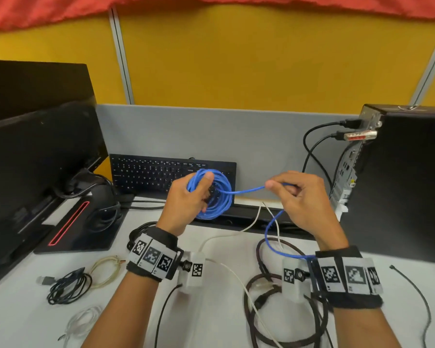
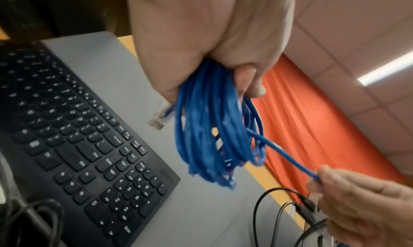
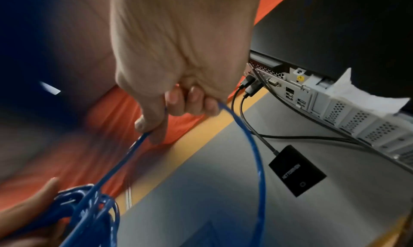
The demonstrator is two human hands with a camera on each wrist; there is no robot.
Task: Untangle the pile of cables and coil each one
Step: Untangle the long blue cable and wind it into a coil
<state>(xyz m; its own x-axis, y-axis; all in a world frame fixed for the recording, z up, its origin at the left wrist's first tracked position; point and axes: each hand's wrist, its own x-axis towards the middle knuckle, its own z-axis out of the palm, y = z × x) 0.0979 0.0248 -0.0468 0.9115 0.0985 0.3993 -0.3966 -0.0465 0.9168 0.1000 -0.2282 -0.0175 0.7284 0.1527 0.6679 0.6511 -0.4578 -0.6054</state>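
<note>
Your left hand (image 1: 186,204) grips one blue coil (image 1: 211,194) of many loops, thumb pressed over its top and fingers curled through the middle, holding it up in front of the keyboard (image 1: 146,174). In the left wrist view the coil (image 2: 212,127) hangs from your closed fist (image 2: 201,38), and one clear plug (image 2: 159,118) of the blue cable sticks out beside it.

Your right hand (image 1: 301,199) pinches the same cable's free run between thumb and forefinger, the other fingers curled round it. The run stretches taut from the coil to that pinch, then loops down behind the hand toward your right wrist. The right wrist view shows the strand (image 3: 252,144) leaving your fingers (image 3: 190,100) in a wide arc.

On the table (image 1: 15,322) lie three small bundles at your left: one black (image 1: 68,287), one beige (image 1: 106,270), one clear-white (image 1: 83,322). Under your right forearm sits one brown cable (image 1: 274,340) in loose rings, crossed by one white cable (image 1: 236,275). One thin black cable (image 1: 417,297) trails at far right, and another black one (image 1: 163,310) runs below your left wrist; how many more are tangled there you can't tell.

Two black leads (image 1: 312,144) plug into the one computer tower (image 1: 399,184). One monitor (image 1: 35,151) stands at left.
</note>
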